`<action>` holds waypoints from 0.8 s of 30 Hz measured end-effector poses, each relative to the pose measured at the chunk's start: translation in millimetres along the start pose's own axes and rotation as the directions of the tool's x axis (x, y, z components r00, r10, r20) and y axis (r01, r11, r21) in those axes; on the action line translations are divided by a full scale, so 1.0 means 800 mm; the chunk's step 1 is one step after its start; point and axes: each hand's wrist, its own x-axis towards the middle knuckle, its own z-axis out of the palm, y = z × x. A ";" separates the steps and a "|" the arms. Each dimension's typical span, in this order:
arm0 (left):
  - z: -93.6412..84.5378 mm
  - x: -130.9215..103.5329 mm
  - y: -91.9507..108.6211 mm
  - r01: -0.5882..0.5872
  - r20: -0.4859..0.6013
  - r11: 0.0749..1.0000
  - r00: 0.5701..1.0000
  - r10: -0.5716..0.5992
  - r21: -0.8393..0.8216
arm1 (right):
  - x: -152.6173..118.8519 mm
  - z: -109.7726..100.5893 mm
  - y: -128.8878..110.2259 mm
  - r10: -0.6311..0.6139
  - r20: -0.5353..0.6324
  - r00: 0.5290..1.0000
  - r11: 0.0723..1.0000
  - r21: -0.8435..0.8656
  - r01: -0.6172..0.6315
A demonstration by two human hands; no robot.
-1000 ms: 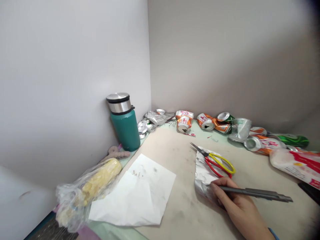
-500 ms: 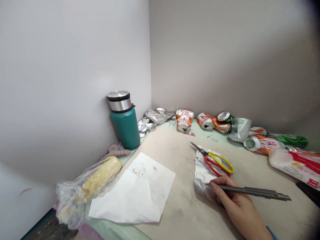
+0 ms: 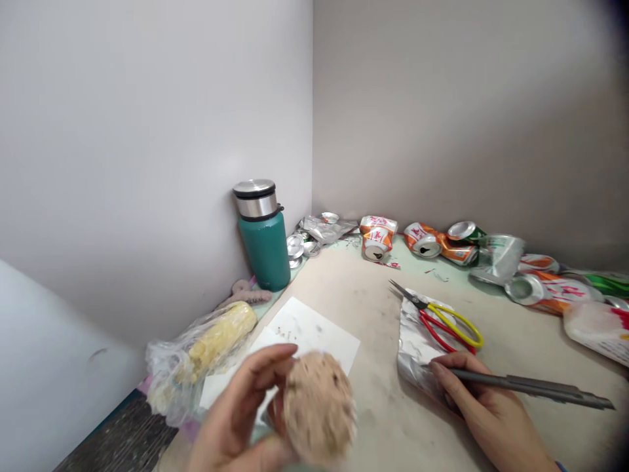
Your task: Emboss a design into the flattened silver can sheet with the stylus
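The left hand is curled round one side of a rough, brown, round piece, which it holds over the near part of the desk, blurred; the right hand pinches a dark grey pen between thumb and fingers at the near, curled end of a silver sheet. The round piece looks likely to tip or drop if that one-sided grip loosens, and its pitted face may shed crumbs if squeezed; the thin sheet could crease under uneven pressure from the pen hand, and a tug on it might drag along the scissors lying across it; its edge, if sharp, could nick a finger.

The desk is beige and smudged, with pale green showing along its far edge; crushed cans line that edge, a teal bottle stands by the left wall, and white paper lies beside a plastic-wrapped yellow lump; two plain walls meet in a corner behind.
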 end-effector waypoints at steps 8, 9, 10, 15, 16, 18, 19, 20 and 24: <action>-0.027 0.053 -0.030 -0.169 0.013 0.624 0.969 0.247 0.763 | -0.002 0.001 -0.005 0.020 -0.014 1.000 0.998 0.055 -0.019; -0.027 0.056 -0.036 -0.169 0.013 0.588 0.966 0.260 0.791 | -0.003 0.001 -0.006 0.029 -0.017 0.999 0.997 0.067 -0.028; -0.026 0.058 -0.043 -0.165 0.013 0.558 0.964 0.266 0.813 | -0.003 0.001 -0.007 0.036 -0.017 0.999 0.996 0.080 -0.035; -0.030 0.066 -0.074 -0.208 0.061 0.403 0.936 0.347 0.891 | -0.004 0.002 -0.009 0.065 0.016 0.998 0.990 0.124 -0.066; -0.031 0.067 -0.076 -0.222 0.077 0.374 0.928 0.365 0.901 | -0.004 0.002 -0.010 0.068 0.021 0.997 0.988 0.136 -0.070; -0.031 0.067 -0.072 -0.242 0.098 0.327 0.912 0.399 0.913 | -0.004 0.002 -0.012 0.071 0.023 0.997 0.982 0.172 -0.074; -0.029 0.066 -0.066 -0.248 0.100 0.314 0.902 0.420 0.917 | -0.004 0.002 -0.013 0.073 0.022 0.997 0.979 0.191 -0.076; -0.025 0.063 -0.059 -0.254 0.092 0.310 0.885 0.456 0.916 | -0.004 0.002 -0.015 0.075 0.020 0.997 0.975 0.207 -0.078; 0.018 0.043 -0.030 -0.397 0.082 0.439 0.809 0.582 0.806 | -0.005 0.003 -0.019 0.060 0.012 0.998 0.965 0.257 -0.061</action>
